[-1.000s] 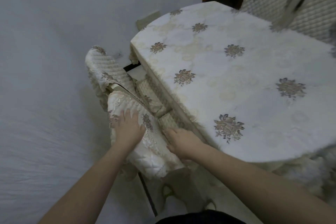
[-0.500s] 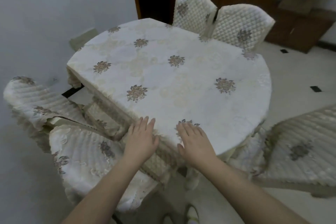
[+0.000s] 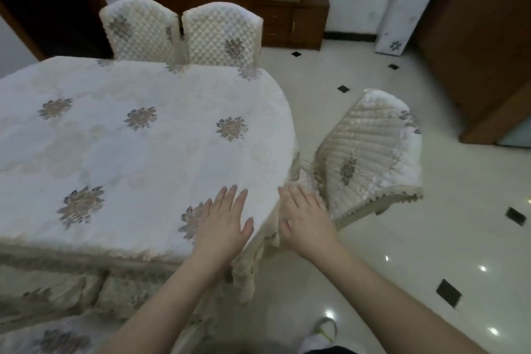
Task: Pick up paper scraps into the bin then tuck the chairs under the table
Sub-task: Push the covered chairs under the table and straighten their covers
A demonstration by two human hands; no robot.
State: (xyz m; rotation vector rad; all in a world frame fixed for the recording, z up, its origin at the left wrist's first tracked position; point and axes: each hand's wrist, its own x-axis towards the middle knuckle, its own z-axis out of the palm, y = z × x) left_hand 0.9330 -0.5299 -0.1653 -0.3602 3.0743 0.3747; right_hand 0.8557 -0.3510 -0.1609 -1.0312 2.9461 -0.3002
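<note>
- My left hand (image 3: 222, 223) is flat, palm down, fingers straight and slightly spread, over the near corner of the table (image 3: 138, 135); whether it touches the cloth I cannot tell.
- My left forearm runs in from 6 o'clock, angling up toward 1 o'clock.
- My right hand (image 3: 307, 217) is flat too, fingers straight and together, holding nothing, just past the table's edge at 3 o'clock of my left hand.
- Its fingertips point at 11 o'clock, near the skirt of the pulled-out chair (image 3: 370, 152).
- That chair sits at 2 o'clock of my right hand, angled off the table, its seat out on the tiled floor (image 3: 431, 238).
- Two quilted chairs (image 3: 184, 33) stand side by side at 12 o'clock, backs against the far table edge.
- At 7 o'clock, another chair (image 3: 57, 336) shows beside the table's near side.
</note>
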